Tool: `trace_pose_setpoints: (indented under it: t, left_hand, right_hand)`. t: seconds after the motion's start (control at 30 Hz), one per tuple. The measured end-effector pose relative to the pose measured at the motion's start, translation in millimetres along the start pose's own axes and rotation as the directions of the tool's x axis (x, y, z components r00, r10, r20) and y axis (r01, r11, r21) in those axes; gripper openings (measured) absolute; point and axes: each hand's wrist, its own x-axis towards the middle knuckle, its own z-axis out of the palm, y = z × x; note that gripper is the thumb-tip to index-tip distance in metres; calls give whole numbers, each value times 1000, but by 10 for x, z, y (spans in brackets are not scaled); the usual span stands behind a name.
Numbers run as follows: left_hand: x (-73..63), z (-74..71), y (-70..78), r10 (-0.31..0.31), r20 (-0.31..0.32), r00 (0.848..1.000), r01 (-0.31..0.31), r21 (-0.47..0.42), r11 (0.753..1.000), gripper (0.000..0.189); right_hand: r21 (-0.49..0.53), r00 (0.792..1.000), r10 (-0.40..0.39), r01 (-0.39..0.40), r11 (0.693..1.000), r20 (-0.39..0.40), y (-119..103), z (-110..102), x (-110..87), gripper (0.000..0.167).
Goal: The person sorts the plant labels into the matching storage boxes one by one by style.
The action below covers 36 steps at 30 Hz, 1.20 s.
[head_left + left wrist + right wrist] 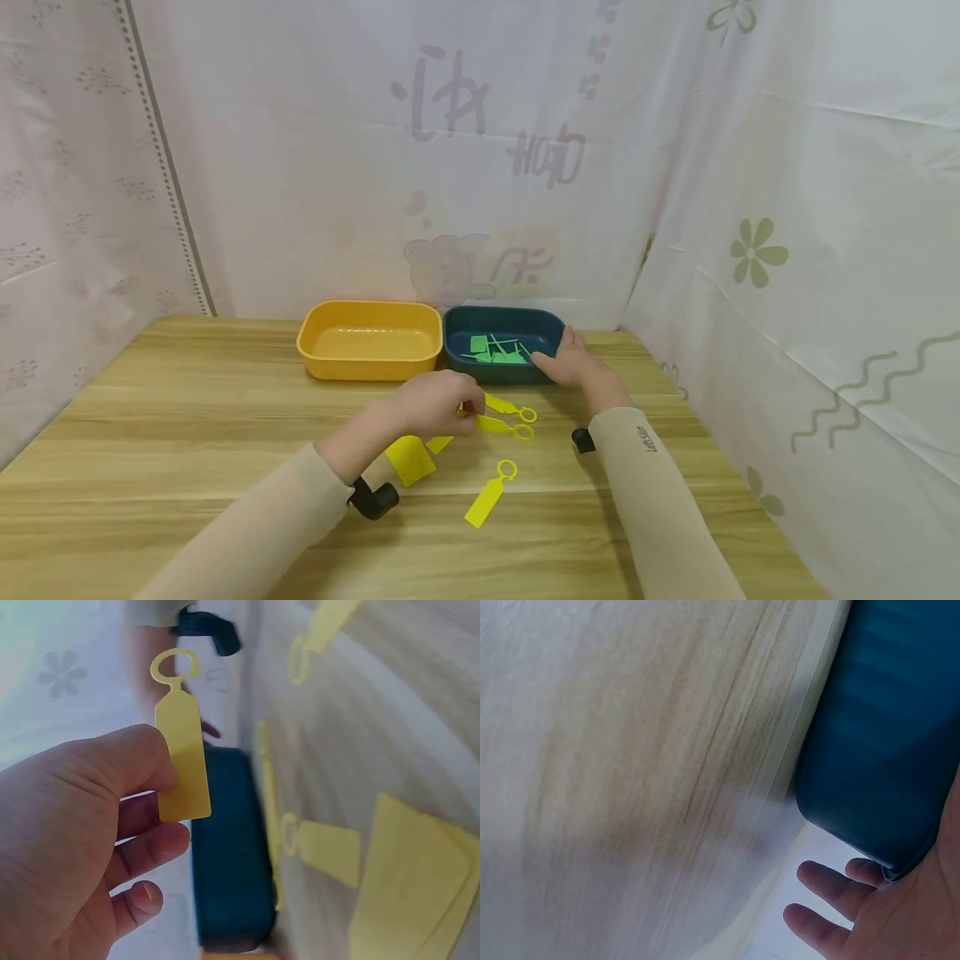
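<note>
My left hand (442, 404) is over the table in front of the bins. Between thumb and forefinger it pinches a flat yellow tag (183, 750) with a ring at its end. My right hand (576, 365) rests at the right end of a dark teal bin (502, 312), thumb over the rim. In the right wrist view, the fingers (832, 889) extend past the bin's corner, fairly straight. Flat light-green pieces (498, 352) lie inside this bin. Another ringed yellow tag (486, 500) is on the table nearer me. Yellow square pieces (410, 460) lie below my left hand.
A yellow-orange bin (375, 368) stands against the teal bin's left side, with bare floor visible inside. The wood-grain table (187, 433) runs back to a printed white curtain (322, 150). More curtain (847, 250) hangs along the right side.
</note>
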Motion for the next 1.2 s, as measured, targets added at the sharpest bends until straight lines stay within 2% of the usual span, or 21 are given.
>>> trace_pose_setpoints:
  t: [0.13, 0.3, 0.4, 0.5, 0.77, 0.93, 1.03, 1.2]
  left_hand:
    - [-62, -144, -22, -5, -60, 998, 3, -28, 1000, 9]
    - [-142, -341, -78, -18, -151, 988, 9, -61, 998, 12]
    - [-205, -468, -122, -47, -200, 979, 29, -91, 995, 13]
    - [-275, -597, -175, -72, -264, 962, 40, -123, 992, 14]
    - [-459, -898, -322, -191, -418, 888, 115, -200, 973, 22]
    - [-500, -998, -472, -265, -499, 825, 192, -193, 962, 21]
    - [-525, -1025, -589, -317, -519, 794, 265, -175, 948, 23]
    - [-576, -1039, -783, -419, -500, 758, 379, -185, 907, 30]
  right_hand:
    - [10, 1000, 1, -1, 1000, -3, 5, 3, 14, 112]
    - [26, 1000, 0, 0, 1000, 3, 24, -3, 3, 113]
    - [40, 1000, 6, -6, 999, 15, 35, -6, -5, 113]
    - [47, 1000, 6, -7, 999, 20, 30, -7, -10, 114]
    - [46, 999, 12, -14, 999, 31, 16, 4, 51, 116]
    - [43, 999, 14, -15, 999, 34, 50, 20, 90, 116]
    - [44, 999, 5, -6, 999, 31, 41, 12, 59, 115]
    - [46, 1000, -9, 7, 999, 26, 18, -6, -1, 113]
